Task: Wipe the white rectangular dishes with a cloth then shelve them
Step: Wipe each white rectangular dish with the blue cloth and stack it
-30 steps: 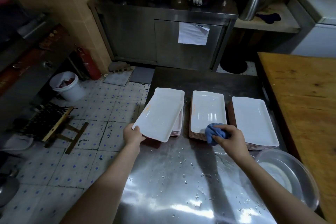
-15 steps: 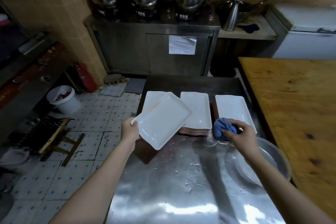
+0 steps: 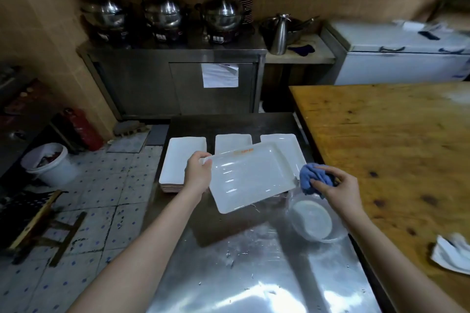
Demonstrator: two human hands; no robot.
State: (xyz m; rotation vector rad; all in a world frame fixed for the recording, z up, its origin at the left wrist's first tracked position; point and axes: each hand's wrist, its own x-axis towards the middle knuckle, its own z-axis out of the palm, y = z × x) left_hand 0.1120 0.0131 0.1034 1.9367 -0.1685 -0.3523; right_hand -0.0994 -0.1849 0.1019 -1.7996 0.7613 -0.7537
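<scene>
1. Stacks are waiting on the steel table [image 3: 254, 274]. The left stack [image 3: 178, 160] is sitting just left of the dish [image 3: 250, 178], probably kept within reach of the hand that picks up.
2. At the dish's left short edge, the left hand [image 3: 198, 173] is gripping the rim with its fingers curled round it. One end is enough to carry the dish, and that is leaving the whole hollow bare for wiping.
3. The dish is hanging in the air above the table. It is tilting so that its inside is facing the person. Wet streaks are glinting in it, and an orange smear [image 3: 243, 151] is showing on its far rim, so it looks as if it is yet to be wiped.
4. Behind the dish, the middle stack [image 3: 232, 142] and right stack [image 3: 282, 145] are lying side by side, partly hidden by it.
5. Just right of the dish, the cloth [image 3: 311, 179] is being held bunched in the right hand [image 3: 340, 189], whose fingers are closing round it. The wad is sitting near the dish's right edge, though I cannot tell whether it is touching. I judge the wipe is about to begin.
6. Below and right of the dish, a clear bowl [image 3: 330, 239] is resting on the table under the cloth, perhaps for catching drips.
7. Far right of the dish, a wooden table [image 3: 394, 147] is running alongside.
</scene>
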